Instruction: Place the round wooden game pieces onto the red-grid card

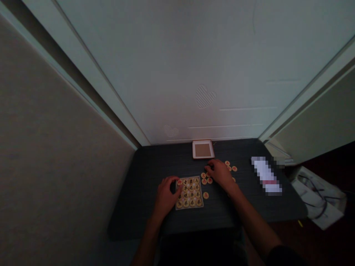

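A square tray holds rows of round Chinese chess pieces with black characters and a red one at its top left corner. My left hand is at the tray's left edge, thumb and fingers apart around the corner piece. Whether it presses on that piece I cannot tell. Just right of the tray lies a single red-marked chess piece. My right hand hovers over or rests among loose red pieces, its thumb and forefinger curved with a dark gap between them. It partly covers some pieces.
A shallow box lid stands at the back of the dark table, near the white wall panel. More loose pieces lie right of my right hand. A blurred-out white item is on the table's right side. A white box with cables sits beyond the right edge.
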Tool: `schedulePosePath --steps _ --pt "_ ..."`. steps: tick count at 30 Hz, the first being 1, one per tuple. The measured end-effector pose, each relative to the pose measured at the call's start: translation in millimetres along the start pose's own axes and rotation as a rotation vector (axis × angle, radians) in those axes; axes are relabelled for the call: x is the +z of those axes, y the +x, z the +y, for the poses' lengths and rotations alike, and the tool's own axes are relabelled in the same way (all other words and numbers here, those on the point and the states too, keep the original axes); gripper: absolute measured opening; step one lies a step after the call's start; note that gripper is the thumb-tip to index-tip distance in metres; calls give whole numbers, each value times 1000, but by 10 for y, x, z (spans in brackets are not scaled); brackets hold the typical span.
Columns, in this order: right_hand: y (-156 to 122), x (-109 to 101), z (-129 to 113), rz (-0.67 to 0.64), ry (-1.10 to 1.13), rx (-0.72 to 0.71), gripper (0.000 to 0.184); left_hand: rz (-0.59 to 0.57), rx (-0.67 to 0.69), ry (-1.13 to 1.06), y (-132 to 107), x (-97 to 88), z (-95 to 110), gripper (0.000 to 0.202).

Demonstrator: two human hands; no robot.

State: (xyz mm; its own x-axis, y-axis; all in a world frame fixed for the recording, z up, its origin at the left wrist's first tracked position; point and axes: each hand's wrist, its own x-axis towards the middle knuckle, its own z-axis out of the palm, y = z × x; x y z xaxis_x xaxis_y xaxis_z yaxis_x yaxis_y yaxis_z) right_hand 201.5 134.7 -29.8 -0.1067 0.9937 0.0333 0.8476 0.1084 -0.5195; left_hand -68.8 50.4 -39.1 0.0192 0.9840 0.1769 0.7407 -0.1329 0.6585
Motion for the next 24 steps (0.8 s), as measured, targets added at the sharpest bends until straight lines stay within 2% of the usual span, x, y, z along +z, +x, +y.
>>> schedulePosePath --steps 15,24 --pt "7 -63 -29 18 -49 17 16 20 2 16 6 13 21 20" --pt "-9 -80 1 29 29 13 19 42 -3 13 2 34 4 18"
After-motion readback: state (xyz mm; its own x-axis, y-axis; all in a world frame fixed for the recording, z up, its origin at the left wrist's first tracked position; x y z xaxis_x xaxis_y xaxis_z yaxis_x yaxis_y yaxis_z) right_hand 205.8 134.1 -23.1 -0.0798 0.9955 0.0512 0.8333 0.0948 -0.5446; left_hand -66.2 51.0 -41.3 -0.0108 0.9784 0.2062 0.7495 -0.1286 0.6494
